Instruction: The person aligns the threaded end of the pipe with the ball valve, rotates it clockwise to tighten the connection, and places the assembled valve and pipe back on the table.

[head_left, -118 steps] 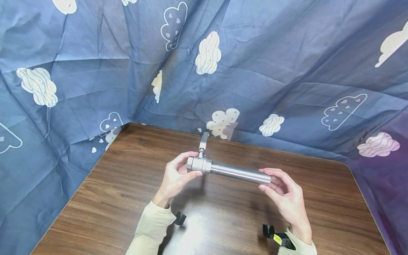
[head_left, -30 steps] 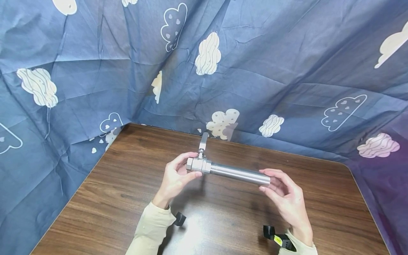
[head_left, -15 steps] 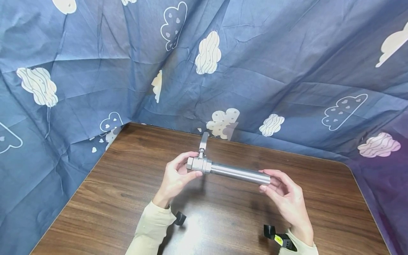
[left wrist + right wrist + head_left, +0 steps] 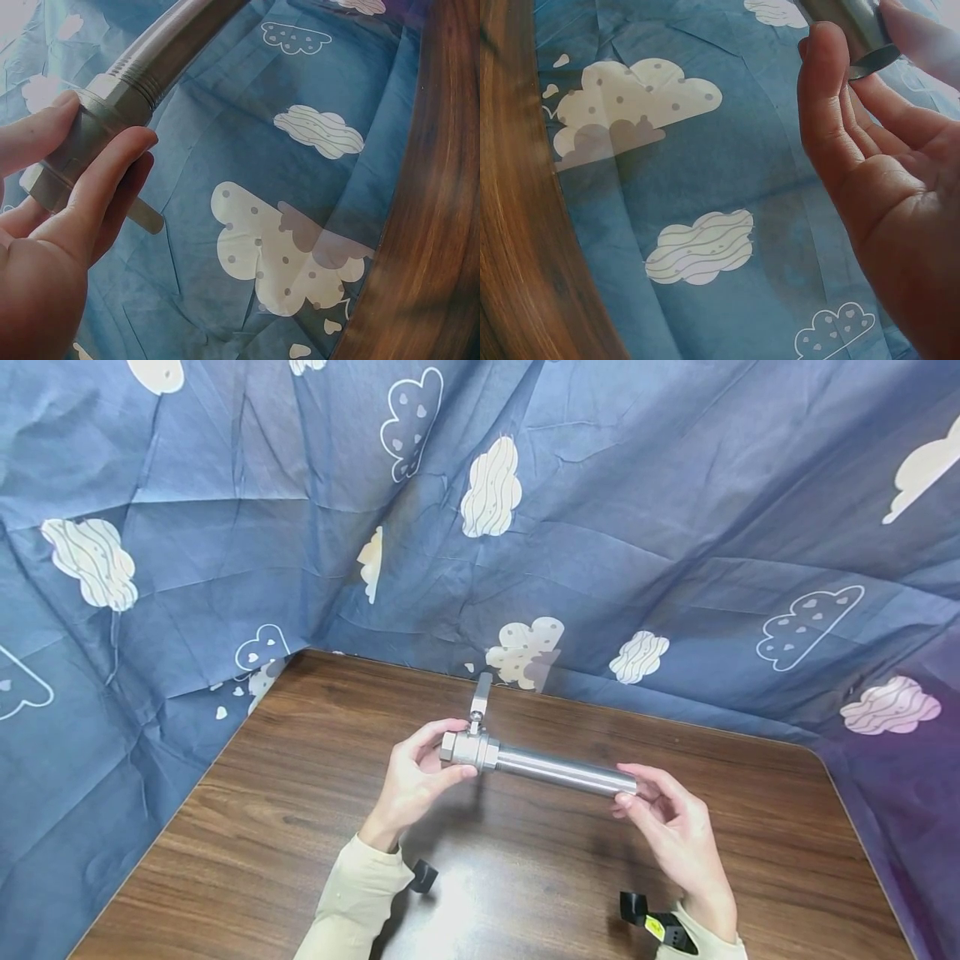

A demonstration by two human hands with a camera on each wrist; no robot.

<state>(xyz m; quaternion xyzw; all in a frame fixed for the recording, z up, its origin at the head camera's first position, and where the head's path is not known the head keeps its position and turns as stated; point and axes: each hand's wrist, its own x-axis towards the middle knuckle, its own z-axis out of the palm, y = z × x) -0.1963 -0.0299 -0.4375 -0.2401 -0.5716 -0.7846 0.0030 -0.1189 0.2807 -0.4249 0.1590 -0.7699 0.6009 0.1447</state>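
Note:
My left hand grips a steel ball valve between thumb and fingers, held above the table. The valve's flat lever handle points away toward the back. A smooth metal pipe extends from the valve's right hex end, slanting slightly down to the right. In the left wrist view, several thread rings show on the pipe right at the valve's mouth. With thumb and fingertips, my right hand pinches the pipe's far end. That end's open rim shows between the fingers in the right wrist view.
Below the hands lies a brown wood-grain table. A blue cloth with cloud prints hangs behind and at both sides, close along the table's back edge. Black straps with camera mounts sit at the wrists.
My right thumb and fingertips have shifted slightly around the pipe's end. The left hand, the valve and the pipe stay almost where they were.

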